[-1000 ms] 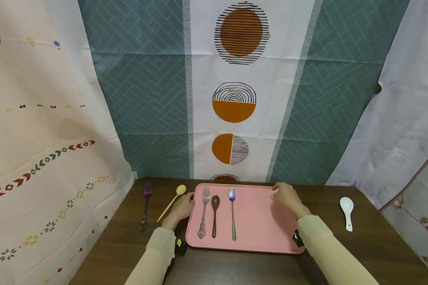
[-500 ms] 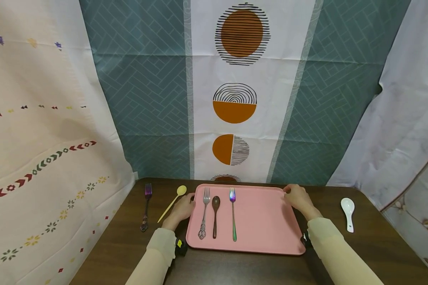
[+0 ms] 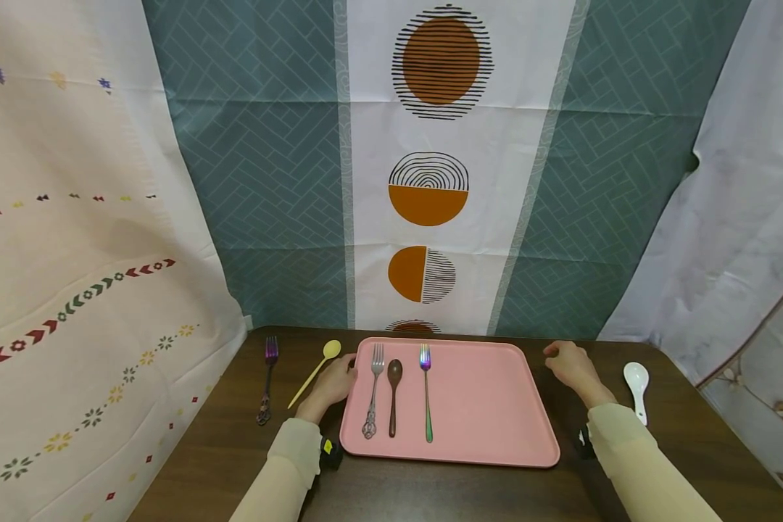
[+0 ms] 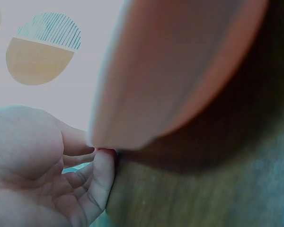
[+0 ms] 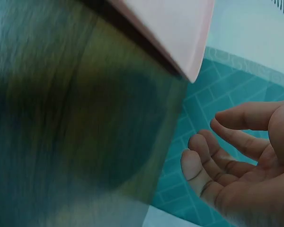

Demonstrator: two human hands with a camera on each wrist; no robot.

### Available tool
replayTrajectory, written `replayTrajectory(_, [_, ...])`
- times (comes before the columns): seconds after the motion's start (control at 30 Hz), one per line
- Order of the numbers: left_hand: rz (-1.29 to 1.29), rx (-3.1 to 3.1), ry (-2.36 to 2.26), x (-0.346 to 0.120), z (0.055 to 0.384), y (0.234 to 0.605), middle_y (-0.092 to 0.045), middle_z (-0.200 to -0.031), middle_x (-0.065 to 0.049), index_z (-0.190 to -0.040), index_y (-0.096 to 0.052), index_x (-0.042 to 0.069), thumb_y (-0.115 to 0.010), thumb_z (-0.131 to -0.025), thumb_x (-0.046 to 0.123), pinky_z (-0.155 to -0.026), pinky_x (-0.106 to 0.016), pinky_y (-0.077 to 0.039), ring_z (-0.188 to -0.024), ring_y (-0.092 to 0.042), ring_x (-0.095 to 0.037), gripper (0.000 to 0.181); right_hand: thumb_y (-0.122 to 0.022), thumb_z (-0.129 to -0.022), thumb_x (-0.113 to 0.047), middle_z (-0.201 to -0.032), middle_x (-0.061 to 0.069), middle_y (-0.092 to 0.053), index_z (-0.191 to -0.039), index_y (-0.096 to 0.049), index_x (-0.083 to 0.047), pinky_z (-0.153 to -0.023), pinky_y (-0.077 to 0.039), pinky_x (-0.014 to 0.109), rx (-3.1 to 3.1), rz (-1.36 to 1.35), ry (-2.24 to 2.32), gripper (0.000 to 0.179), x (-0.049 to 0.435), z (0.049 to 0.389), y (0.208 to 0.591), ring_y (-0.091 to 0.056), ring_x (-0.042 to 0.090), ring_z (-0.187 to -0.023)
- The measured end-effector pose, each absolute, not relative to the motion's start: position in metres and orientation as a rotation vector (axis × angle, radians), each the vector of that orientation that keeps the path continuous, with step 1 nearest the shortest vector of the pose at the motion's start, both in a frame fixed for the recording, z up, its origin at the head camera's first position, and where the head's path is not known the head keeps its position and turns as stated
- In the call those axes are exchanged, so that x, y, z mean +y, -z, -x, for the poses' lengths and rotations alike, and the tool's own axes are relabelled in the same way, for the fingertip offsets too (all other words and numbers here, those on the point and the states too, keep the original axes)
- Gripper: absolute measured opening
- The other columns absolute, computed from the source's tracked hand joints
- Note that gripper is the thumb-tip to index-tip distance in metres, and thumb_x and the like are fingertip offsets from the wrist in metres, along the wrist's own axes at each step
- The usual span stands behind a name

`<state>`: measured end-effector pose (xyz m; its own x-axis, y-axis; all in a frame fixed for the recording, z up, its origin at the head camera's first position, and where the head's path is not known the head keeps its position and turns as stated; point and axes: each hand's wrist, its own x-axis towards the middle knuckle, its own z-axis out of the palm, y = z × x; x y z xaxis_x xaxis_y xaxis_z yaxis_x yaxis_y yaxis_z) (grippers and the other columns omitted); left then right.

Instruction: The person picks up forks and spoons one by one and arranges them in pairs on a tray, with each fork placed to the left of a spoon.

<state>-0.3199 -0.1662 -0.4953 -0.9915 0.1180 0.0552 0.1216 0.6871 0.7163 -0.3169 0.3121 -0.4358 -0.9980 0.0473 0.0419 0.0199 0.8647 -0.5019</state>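
Observation:
A pink tray lies on the brown table. My left hand is at its left edge; in the left wrist view the thumb and fingertips of that hand pinch the tray's rim. On the tray's left half lie a silver fork with an ornate handle, a dark brown spoon and a rainbow-coloured fork, side by side. To the right of the tray, apart from it, my right hand hovers or rests with loosely bent fingers, holding nothing; its palm shows in the right wrist view.
Left of my left hand are a yellow spoon and a purple fork with an ornate dark handle. Near the table's right side lies a white spoon, partly behind my right sleeve. Patterned cloth hangs behind the table.
My right hand has moved rightward, from over the tray's far right corner, past its edge, to the table beyond. My left hand and the cutlery have stayed in place.

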Motion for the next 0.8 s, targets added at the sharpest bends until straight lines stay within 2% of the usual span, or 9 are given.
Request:
replayTrajectory(0.13, [0.226, -2.873, 1.213, -0.167, 0.319, 0.496, -0.059, -0.141, -0.028, -0.146, -0.051, -0.009, -0.047, -0.108, 0.01, -0.106, -0.061, -0.046, -0.13, -0.056, -0.046, 0.043, -0.058, -0.093, -0.008, -0.123, 0.037, -0.063, -0.121, -0.064, 0.012, -0.085, -0.052, 0.062, -2.978, 0.064, -0.805, 0.035, 0.321, 0.316, 0.434, -0.062, 0.055, -0.107])
replayTrajectory(0.57, [0.216, -2.882, 1.222, -0.163, 0.319, 0.497, -0.057, -0.144, -0.027, -0.147, -0.051, -0.008, -0.046, -0.108, 0.011, -0.11, -0.061, -0.043, -0.135, -0.053, -0.045, 0.043, -0.058, -0.089, -0.009, -0.12, 0.041, -0.061, -0.116, -0.064, 0.013, -0.08, -0.05, 0.062, -2.947, 0.078, -0.715, 0.035, 0.362, 0.304, 0.435, -0.059, 0.059, -0.105])
replayTrajectory(0.8, [0.203, -2.885, 1.213, -0.164, 0.32, 0.499, -0.057, -0.144, -0.027, -0.147, -0.051, -0.008, -0.047, -0.108, 0.011, -0.109, -0.061, -0.043, -0.134, -0.053, -0.046, 0.044, -0.058, -0.092, -0.01, -0.117, 0.041, -0.062, -0.116, -0.064, 0.013, -0.076, -0.049, 0.061, -2.938, 0.087, -0.692, 0.034, 0.387, 0.295, 0.434, -0.06, 0.055, -0.096])
